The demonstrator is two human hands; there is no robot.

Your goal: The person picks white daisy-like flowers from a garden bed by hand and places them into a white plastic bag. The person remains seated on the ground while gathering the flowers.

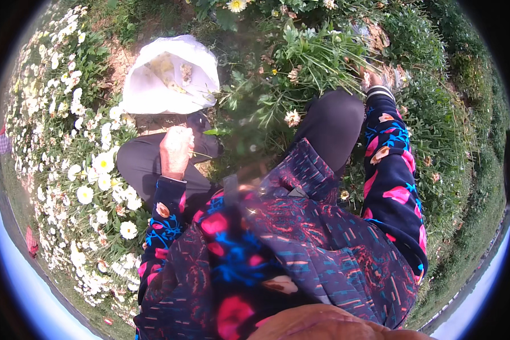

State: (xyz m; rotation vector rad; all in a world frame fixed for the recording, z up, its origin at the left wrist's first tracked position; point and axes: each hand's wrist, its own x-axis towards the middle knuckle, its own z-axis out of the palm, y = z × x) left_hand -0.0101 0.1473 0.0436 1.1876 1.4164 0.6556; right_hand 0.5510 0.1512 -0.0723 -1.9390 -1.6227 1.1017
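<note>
My left hand [176, 151] is curled into a fist above my bent left knee. A thin green stem [202, 155] pokes out of it to the right; anything else inside the fist is hidden. Beyond my right knee, my right hand [373, 79] grips a bunch of long leafy green stems [331, 55], which partly cover its fingers. The leaves of the bunch lie to the left, the bare stem ends to the right. In front of my left hand stands a white sack [170, 100] with its mouth spread wide and some pale yellowish flower heads [163, 66] inside.
Dense white chrysanthemum-like flowers [104, 163] fill the left side. Green leafy plants [433, 110] with some withered blooms [292, 118] grow on the right and ahead. Bare soil [121, 63] shows beside the sack. Far left, a small red checked shape [31, 242] is too distant to tell.
</note>
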